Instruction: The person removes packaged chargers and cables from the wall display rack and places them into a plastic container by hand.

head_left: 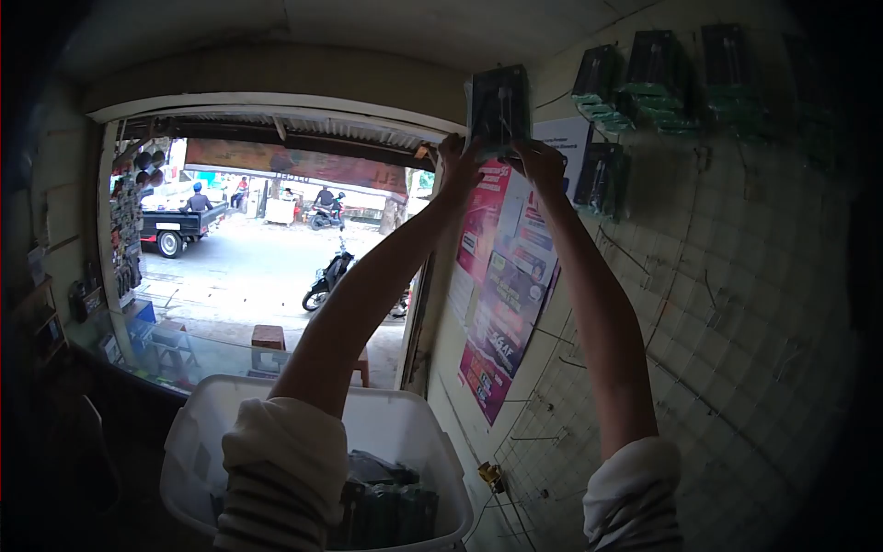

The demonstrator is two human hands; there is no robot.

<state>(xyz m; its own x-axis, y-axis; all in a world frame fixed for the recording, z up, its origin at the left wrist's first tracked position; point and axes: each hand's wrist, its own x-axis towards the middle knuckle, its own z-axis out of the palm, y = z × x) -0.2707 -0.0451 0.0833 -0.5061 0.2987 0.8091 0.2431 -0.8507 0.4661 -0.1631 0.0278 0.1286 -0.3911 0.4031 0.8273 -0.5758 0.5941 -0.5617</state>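
High at the wall's left end is a flat black package (498,103) in clear plastic, with a pale cable-like picture on its front. My left hand (460,164) grips its lower left corner, fingers closed. At the lower right corner, my right hand (540,164) pinches the same package. Whether it hangs from a hook is hidden behind it. Similar packs (655,69) with green edges hang in stacks to the right. One more pack (602,179) hangs lower, close to my right hand.
A wire grid (736,340) with hooks covers the right wall, beside colourful posters (504,304). Below my arms stands a white plastic tub (386,409) holding dark green packs (395,511). A glass counter (184,363) lies left, before an opening onto a street with a parked motorbike (328,279).
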